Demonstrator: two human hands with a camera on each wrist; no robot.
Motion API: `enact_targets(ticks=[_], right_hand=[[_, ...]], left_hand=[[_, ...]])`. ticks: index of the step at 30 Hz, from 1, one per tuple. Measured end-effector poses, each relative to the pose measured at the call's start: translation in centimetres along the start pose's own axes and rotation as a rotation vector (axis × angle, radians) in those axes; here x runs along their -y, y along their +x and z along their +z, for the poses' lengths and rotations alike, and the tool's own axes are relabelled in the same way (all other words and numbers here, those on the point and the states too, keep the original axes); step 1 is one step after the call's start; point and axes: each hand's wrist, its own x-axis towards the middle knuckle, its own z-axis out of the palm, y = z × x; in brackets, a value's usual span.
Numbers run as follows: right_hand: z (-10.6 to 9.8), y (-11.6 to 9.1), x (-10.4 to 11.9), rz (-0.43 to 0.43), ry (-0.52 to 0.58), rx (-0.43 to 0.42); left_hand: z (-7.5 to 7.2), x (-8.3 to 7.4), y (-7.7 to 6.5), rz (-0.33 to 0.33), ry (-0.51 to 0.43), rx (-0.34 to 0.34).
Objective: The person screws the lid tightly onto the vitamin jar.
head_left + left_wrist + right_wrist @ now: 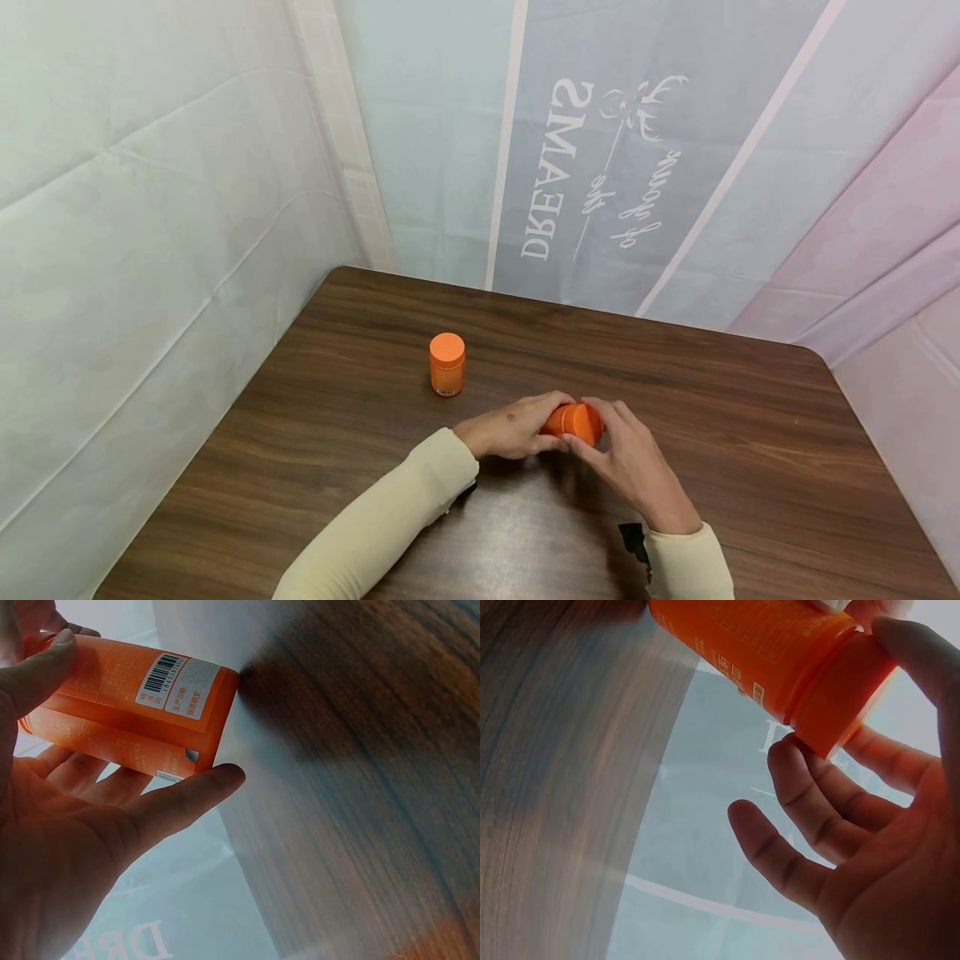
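An orange bottle [557, 421] lies tilted between both hands, its lid [582, 425] turned to the right. My left hand [517, 427] grips the bottle's body, thumb on one side and fingers on the other. In the left wrist view a white barcode label [178, 686] shows near the bottle's base. My right hand [630, 454] pinches the lid between thumb and fingertips; in the right wrist view the lid [844, 694] sits on the bottle's neck, and the little finger stands away from it. A second orange bottle [447, 367] stands upright, lid on, to the left.
Under the hands is a dark brown wooden table [337, 375] with rounded far corners. Printed cloth [435, 150] with white lettering hangs behind its far edge, and a pale cloth [150, 250] hangs along the left.
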Motion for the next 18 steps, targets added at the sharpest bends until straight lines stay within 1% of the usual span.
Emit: enact_targets(ticks=[2,7,10,13,18], right_hand=[[-0.02,-0.03,-0.05,-0.025,-0.008,-0.001],[-0.03,-0.03,-0.29,-0.141,-0.010,-0.017],[0.03,-0.04,-0.41,-0.177,-0.001,-0.030],[0.08,-0.01,-0.50,-0.182,0.001,-0.036],[-0.04,0.07,-0.52,-0.140,0.017,-0.019]], left_hand=[[-0.01,0.02,-0.01,0.000,0.001,0.006],[-0.16,-0.03,-0.03,0.005,0.003,0.016],[-0.21,-0.05,0.00,0.005,-0.002,0.020],[-0.26,-0.09,0.02,0.004,-0.002,0.022],[-0.31,-0.22,0.02,-0.006,-0.005,0.020]])
